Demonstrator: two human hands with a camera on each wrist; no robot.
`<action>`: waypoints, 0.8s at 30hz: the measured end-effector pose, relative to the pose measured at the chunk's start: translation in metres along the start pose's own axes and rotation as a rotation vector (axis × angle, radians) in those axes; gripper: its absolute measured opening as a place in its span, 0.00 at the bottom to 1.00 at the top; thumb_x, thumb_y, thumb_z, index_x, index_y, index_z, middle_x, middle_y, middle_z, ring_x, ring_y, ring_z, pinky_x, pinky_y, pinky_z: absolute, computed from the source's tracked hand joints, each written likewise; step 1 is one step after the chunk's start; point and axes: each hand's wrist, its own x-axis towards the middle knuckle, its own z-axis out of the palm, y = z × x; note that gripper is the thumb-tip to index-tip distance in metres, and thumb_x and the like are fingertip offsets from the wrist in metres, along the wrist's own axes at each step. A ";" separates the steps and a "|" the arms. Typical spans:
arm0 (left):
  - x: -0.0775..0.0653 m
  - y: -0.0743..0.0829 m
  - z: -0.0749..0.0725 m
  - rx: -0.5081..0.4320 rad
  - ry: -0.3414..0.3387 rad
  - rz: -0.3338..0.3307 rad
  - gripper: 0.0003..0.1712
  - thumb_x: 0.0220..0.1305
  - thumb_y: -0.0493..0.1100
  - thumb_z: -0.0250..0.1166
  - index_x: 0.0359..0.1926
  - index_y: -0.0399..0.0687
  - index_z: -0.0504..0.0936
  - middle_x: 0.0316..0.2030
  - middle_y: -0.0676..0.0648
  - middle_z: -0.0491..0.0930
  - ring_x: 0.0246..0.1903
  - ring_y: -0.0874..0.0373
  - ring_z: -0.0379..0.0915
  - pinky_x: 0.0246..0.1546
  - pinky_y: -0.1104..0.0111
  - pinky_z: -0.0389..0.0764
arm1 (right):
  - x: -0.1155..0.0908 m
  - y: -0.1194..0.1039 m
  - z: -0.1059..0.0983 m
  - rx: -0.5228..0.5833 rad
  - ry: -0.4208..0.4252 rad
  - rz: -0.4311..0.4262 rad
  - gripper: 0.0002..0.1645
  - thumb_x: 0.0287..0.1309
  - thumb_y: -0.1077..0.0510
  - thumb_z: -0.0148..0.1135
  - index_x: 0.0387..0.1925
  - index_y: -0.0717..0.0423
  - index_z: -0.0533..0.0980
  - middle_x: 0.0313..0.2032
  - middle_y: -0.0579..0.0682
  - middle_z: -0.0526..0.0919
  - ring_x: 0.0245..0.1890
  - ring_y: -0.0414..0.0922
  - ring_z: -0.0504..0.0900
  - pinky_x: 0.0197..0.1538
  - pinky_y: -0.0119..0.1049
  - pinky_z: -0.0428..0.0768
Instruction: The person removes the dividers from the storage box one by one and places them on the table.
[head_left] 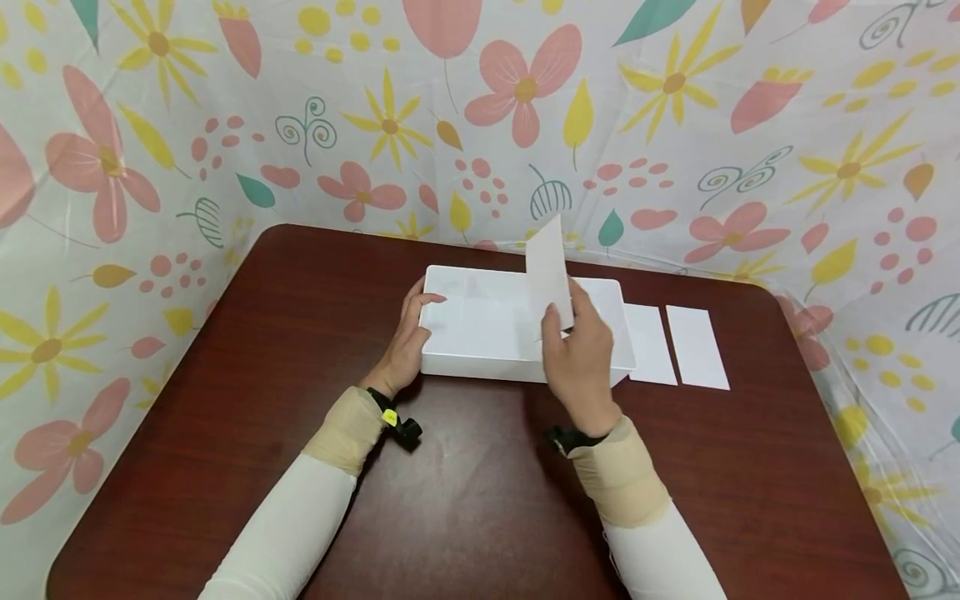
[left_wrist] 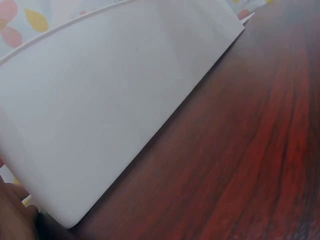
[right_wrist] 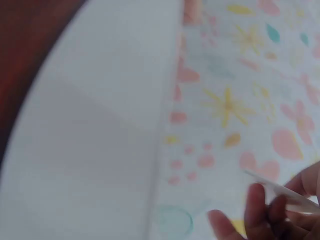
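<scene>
Looks bright in the head view, glares at six o'clock on the round-cornered reddish-brown wood-grained table (head_left: 450,467), blurs dimly at right wrist.

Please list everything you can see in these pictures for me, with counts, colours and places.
Box: 1, white, on the table between the hands; contents hard to tell
Held card: seemingly 1, white, above the box's right part
Loose cards: 2, white, on the table right of the box
Table: 1, dark reddish brown, under the box
Patterned cloth: pieces unclear, white with pink, yellow and green, around the table
Wrist devices: 2, black, one per wrist
Tag: 1, yellow, on the left wrist device
Sleeves: 2, white with beige cuffs, on the forearms
Left hand: 1, bare, gripping the box's left end
Right hand: 1, bare, pinching the held card
</scene>
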 end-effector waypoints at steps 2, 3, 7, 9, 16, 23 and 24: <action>0.000 0.000 -0.001 0.001 0.003 0.002 0.31 0.51 0.25 0.37 0.59 0.26 0.63 0.71 0.28 0.39 0.68 0.38 0.36 0.61 0.34 0.45 | 0.005 0.005 -0.012 0.005 -0.014 0.065 0.24 0.62 0.60 0.53 0.60 0.59 0.73 0.46 0.57 0.84 0.25 0.45 0.80 0.25 0.46 0.78; 0.000 -0.001 -0.001 0.003 0.004 0.002 0.31 0.51 0.24 0.37 0.59 0.26 0.62 0.71 0.28 0.39 0.68 0.38 0.36 0.61 0.34 0.45 | 0.008 0.008 -0.018 0.001 -0.025 0.100 0.24 0.62 0.59 0.53 0.59 0.59 0.73 0.44 0.57 0.84 0.22 0.44 0.79 0.24 0.46 0.77; 0.000 -0.001 -0.001 0.010 0.002 -0.004 0.32 0.51 0.26 0.36 0.61 0.27 0.61 0.71 0.28 0.39 0.68 0.39 0.36 0.61 0.35 0.44 | 0.020 0.021 -0.046 -0.031 -0.018 0.244 0.22 0.60 0.58 0.55 0.56 0.57 0.75 0.43 0.57 0.84 0.28 0.46 0.80 0.31 0.48 0.76; 0.001 -0.002 -0.001 0.010 0.003 -0.008 0.33 0.51 0.26 0.36 0.62 0.27 0.61 0.71 0.29 0.39 0.69 0.39 0.36 0.61 0.35 0.44 | 0.026 0.029 -0.060 -0.052 0.012 0.308 0.22 0.59 0.58 0.56 0.55 0.57 0.76 0.45 0.58 0.83 0.37 0.47 0.79 0.38 0.49 0.75; 0.001 -0.002 -0.001 0.003 0.004 -0.012 0.34 0.51 0.26 0.36 0.63 0.28 0.61 0.71 0.29 0.39 0.69 0.40 0.35 0.61 0.35 0.44 | 0.038 0.066 -0.113 -0.138 0.125 0.536 0.23 0.57 0.59 0.59 0.56 0.55 0.78 0.51 0.56 0.82 0.49 0.45 0.74 0.53 0.45 0.72; 0.001 0.000 -0.002 0.009 0.004 -0.021 0.34 0.51 0.27 0.36 0.63 0.28 0.61 0.71 0.28 0.40 0.68 0.40 0.36 0.61 0.35 0.45 | 0.034 0.124 -0.163 -0.032 0.246 0.854 0.28 0.55 0.63 0.62 0.59 0.46 0.76 0.48 0.45 0.78 0.48 0.42 0.74 0.46 0.29 0.75; 0.001 0.000 -0.002 0.011 0.004 -0.020 0.34 0.51 0.27 0.37 0.63 0.28 0.61 0.70 0.28 0.40 0.68 0.40 0.37 0.61 0.35 0.44 | 0.032 0.134 -0.170 0.016 0.265 0.907 0.29 0.54 0.64 0.63 0.60 0.45 0.76 0.46 0.42 0.77 0.46 0.41 0.74 0.42 0.26 0.76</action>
